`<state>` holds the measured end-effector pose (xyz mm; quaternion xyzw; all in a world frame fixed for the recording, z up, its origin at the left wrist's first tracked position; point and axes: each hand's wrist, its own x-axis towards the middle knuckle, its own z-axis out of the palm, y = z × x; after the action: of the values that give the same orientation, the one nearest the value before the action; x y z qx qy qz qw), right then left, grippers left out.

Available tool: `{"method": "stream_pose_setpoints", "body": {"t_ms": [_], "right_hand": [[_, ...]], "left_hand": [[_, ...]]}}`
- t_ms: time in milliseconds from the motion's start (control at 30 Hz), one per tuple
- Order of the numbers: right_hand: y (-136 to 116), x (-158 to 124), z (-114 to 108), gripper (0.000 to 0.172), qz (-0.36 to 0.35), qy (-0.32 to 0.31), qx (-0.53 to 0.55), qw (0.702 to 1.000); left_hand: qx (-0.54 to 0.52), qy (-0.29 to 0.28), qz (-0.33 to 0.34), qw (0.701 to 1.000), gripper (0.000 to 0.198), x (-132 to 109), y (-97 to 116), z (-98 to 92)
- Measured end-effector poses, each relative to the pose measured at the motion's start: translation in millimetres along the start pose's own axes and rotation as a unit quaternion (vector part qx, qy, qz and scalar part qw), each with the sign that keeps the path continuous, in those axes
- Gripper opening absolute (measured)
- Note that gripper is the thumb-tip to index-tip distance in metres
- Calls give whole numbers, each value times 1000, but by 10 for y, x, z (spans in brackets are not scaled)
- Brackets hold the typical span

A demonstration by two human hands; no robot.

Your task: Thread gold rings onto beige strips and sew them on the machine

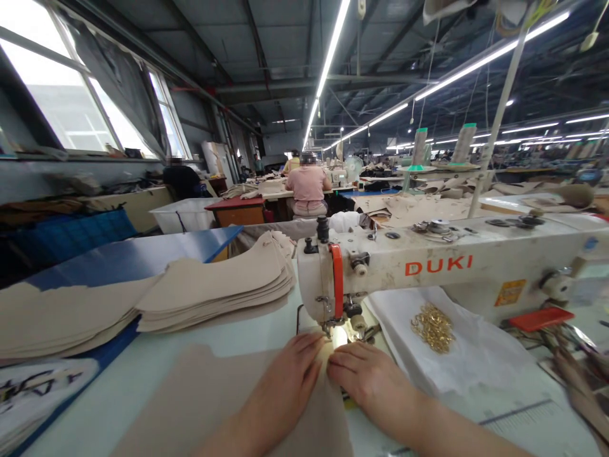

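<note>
A beige fabric piece [209, 393] lies under the needle area of a white sewing machine [380, 263] marked DUKI. My left hand [292, 374] rests on this piece, fingers bent together just left of the presser foot, which the hands partly hide. On the other side, my right hand [364, 374] is closed at the fabric's right edge, its fingertips curled close to the needle. The two hands almost meet in front of the lit needle area. Fingertip contact with the cloth is partly hidden.
Stacked beige cut pieces [223, 279] lie at the left. Gold-coloured metal rings [434, 327] sit on a white sheet [480, 362] under the machine arm. Thread cones [464, 145] stand behind. A person in a pink top [308, 187] sits farther back.
</note>
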<state>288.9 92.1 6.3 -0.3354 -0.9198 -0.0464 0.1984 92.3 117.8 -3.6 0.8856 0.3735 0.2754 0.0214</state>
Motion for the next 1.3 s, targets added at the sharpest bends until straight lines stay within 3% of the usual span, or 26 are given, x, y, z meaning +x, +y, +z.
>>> {"method": "stream_pose_setpoints", "body": {"t_ms": [400,667,1133,1300], "right_hand": [[11,7,-5,11,-7,-44,13,999],[18,27,-31,8,-12,-43,13,999],[34,48,1,11,-8,-46,7,999],[58,78,-8,10,-3,-61,0,998]], "left_hand": [[75,-59,18,995,34,-19,4,-4],[83,-70,31,994,35,7,-5,-3],[169,-111,114,973,39,59,9,-34],[156,-96,92,979,39,90,-35,-7]]}}
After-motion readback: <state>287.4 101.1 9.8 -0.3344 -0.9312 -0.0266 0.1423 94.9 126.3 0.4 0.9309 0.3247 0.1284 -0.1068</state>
